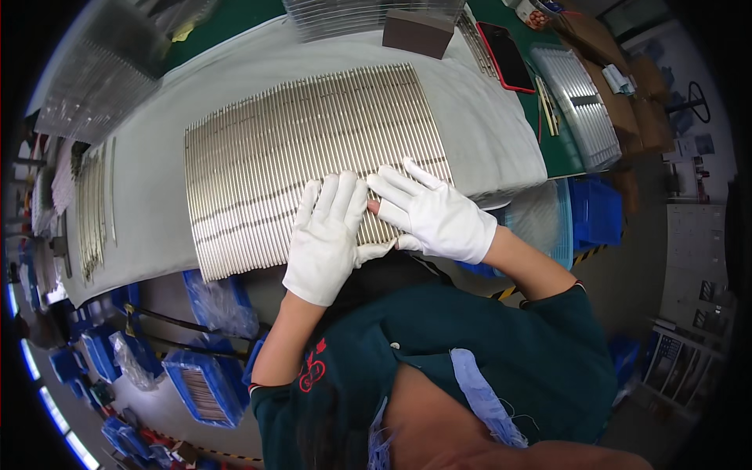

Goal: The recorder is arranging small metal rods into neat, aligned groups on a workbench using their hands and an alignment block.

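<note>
A wide row of thin, shiny metal rods [290, 149] lies side by side on a white cloth [489, 125], with darker bands running across it. My left hand [323, 247], in a white glove, rests flat on the near part of the row, its fingers stretched away from me. Beside it my right hand [446, 219], also gloved, lies over the near right part with its fingers spread. A bare fingertip shows through the right glove. Both thumbs point toward each other at the near edge of the rods. Neither hand grips anything.
A dark brown block [418, 33] stands at the back, beside a stack of clear trays [337, 19]. To the right are a red-edged phone [505, 59] and a filled clear tray [577, 102]. More loose rods [92, 211] lie at the left. Blue bins [205, 380] stand below the table.
</note>
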Demonstrator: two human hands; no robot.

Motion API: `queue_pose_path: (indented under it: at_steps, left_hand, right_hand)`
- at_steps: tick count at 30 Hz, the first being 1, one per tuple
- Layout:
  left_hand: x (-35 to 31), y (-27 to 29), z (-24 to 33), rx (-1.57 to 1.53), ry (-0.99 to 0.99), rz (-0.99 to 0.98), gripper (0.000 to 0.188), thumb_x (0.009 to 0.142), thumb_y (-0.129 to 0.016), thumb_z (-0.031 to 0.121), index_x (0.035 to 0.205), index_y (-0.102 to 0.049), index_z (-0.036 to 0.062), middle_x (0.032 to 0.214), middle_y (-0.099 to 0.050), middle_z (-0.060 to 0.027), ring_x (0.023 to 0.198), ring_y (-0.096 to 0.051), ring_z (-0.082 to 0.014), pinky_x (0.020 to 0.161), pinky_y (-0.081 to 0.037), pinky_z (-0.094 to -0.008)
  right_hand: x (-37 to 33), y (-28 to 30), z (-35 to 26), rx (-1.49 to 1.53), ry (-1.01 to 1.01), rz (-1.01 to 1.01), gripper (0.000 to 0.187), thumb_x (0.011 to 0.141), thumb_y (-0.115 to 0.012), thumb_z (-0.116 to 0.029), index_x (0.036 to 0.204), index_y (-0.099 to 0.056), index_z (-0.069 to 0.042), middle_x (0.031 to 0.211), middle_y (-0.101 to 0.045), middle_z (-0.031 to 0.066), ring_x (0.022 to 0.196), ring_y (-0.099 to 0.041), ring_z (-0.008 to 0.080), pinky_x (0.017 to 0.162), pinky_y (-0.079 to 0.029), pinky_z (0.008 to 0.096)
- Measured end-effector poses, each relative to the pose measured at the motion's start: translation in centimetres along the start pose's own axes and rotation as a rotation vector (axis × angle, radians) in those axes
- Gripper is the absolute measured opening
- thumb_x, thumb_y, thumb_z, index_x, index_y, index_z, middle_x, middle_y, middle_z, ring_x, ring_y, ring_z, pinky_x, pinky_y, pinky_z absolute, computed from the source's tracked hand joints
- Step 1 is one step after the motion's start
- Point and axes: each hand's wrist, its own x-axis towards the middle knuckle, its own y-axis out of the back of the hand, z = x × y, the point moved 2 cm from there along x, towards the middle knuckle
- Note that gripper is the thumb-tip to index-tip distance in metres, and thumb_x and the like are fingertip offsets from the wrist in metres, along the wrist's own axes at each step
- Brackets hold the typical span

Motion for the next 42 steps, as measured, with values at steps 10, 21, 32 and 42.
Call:
queue_pose_path:
  at_steps: [10, 21, 32, 42]
  left_hand:
    - [-0.2, 1.0, 0.9, -0.053, 0.021, 0.004, 0.085, 0.069, -0.081, 0.043, 0.135, -0.054, -0.0013, 0.130, -0.055, -0.0119, 0.124, -0.052, -0.0304, 0.114, -0.037, -0.0441]
    - [-3.6, 2.0, -0.3, 0.025, 0.037, 0.105, 0.060, 0.079, -0.079, 0.035, 0.129, -0.061, 0.0075, 0.125, -0.058, -0.0152, 0.115, -0.055, -0.0361, 0.100, -0.044, -0.0498]
    - [-3.6, 1.7, -0.3, 0.007, 0.013, 0.138, 0.061, 0.075, -0.082, 0.029, 0.128, -0.060, 0.0075, 0.125, -0.058, -0.0162, 0.112, -0.055, -0.0383, 0.097, -0.045, -0.0505]
    - [-3.7, 1.8, -0.3, 0.017, 0.015, 0.135, 0.061, 0.077, -0.080, 0.031, 0.129, -0.059, 0.0083, 0.125, -0.057, -0.0165, 0.113, -0.055, -0.0384, 0.098, -0.044, -0.0519]
  right_hand:
    - [-0.4, 0.3, -0.6, 0.002, -0.009, 0.050, 0.074, 0.079, -0.077, -0.039, 0.140, -0.057, -0.002, 0.152, -0.050, 0.0208, 0.145, -0.044, 0.0369, 0.124, -0.029, 0.0534]
    - [-5.0, 1.9, 0.1, -0.004, -0.133, -0.038, 0.083, 0.061, -0.089, -0.041, 0.129, -0.060, -0.002, 0.149, -0.051, 0.0211, 0.143, -0.046, 0.0396, 0.122, -0.031, 0.0549]
    - [-6.7, 1.7, 0.7, -0.049, -0.166, -0.022, 0.075, 0.063, -0.088, -0.042, 0.126, -0.065, -0.007, 0.147, -0.056, 0.0154, 0.142, -0.050, 0.0330, 0.122, -0.031, 0.0555]
    - [-8.5, 2.6, 1.3, -0.013, -0.238, -0.010, 0.077, 0.055, -0.092, -0.030, 0.120, -0.062, -0.001, 0.144, -0.054, 0.0203, 0.137, -0.050, 0.0379, 0.119, -0.036, 0.0531]
